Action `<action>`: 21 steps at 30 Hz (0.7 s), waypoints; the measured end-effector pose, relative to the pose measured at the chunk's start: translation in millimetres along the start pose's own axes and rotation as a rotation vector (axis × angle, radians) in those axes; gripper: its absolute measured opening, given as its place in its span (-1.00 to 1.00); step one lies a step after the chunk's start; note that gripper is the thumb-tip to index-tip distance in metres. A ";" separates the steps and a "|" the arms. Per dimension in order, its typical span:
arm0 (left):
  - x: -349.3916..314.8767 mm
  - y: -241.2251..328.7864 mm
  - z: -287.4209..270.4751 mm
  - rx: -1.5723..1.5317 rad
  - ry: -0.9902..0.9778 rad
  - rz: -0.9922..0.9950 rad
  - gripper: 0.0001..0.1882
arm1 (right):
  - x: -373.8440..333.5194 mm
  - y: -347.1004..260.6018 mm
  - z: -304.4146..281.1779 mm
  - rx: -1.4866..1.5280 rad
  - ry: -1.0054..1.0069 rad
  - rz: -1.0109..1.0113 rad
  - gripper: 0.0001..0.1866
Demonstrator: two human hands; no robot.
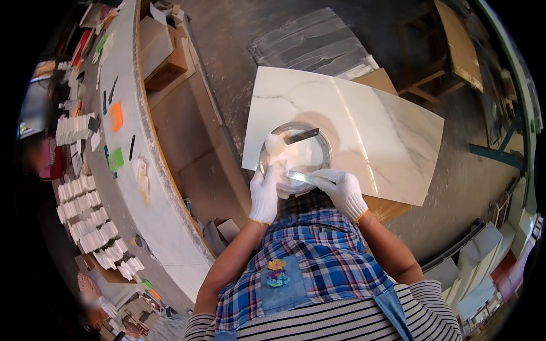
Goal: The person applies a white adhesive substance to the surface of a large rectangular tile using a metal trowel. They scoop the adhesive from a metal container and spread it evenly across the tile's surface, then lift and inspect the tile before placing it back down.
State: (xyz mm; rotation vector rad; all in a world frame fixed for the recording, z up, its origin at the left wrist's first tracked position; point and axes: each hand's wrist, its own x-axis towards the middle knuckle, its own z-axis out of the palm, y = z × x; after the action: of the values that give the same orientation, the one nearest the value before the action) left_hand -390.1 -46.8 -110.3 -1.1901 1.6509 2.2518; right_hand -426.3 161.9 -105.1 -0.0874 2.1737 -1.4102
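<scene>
A round metal bowl (328, 149) with a white substance inside sits at the near edge of a white marbled slab (392, 133). Gripped in my right hand (344, 192), in a white knit glove, is a flat metal scraper (301, 178), its blade pointing left over the bowl's near rim. My left hand (264, 196), gloved likewise, is at the bowl's near left side beside the blade tip. Its fingers are closed; whatever they hold blends into the white. A rounded white lump (276, 144) lies above those fingers. Across the bowl's far part rests a dark flat blade (302, 136).
On my left runs a long pale workbench (162, 227) bearing an orange tool (116, 117), a green piece (116, 159) and a cloth (141, 179). Stacked white pieces (77, 187) and blurred people are beyond it. A wooden table (459, 45) stands far right; a plastic-wrapped stack (310, 42) lies ahead.
</scene>
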 end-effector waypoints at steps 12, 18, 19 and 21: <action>31.0 6.8 23.0 0.019 -0.089 -0.045 -0.67 | 6.1 2.4 -57.1 0.420 0.114 0.288 -0.67; 38.1 15.9 42.4 -0.016 -0.118 -0.066 -0.60 | 9.3 34.1 -78.7 0.498 0.323 0.314 -0.68; 40.1 15.4 42.0 -0.001 -0.124 -0.068 -0.59 | 9.8 32.7 -86.3 0.491 0.347 0.341 -0.68; 44.2 15.5 40.8 0.025 -0.137 -0.069 -0.59 | 11.2 38.1 -98.1 0.504 0.404 0.360 -0.69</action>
State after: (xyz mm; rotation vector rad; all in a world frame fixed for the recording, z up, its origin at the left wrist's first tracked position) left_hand -449.6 -33.8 -122.5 -1.0445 1.5589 2.2107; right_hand -473.3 256.4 -112.6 0.7905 1.9154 -1.8107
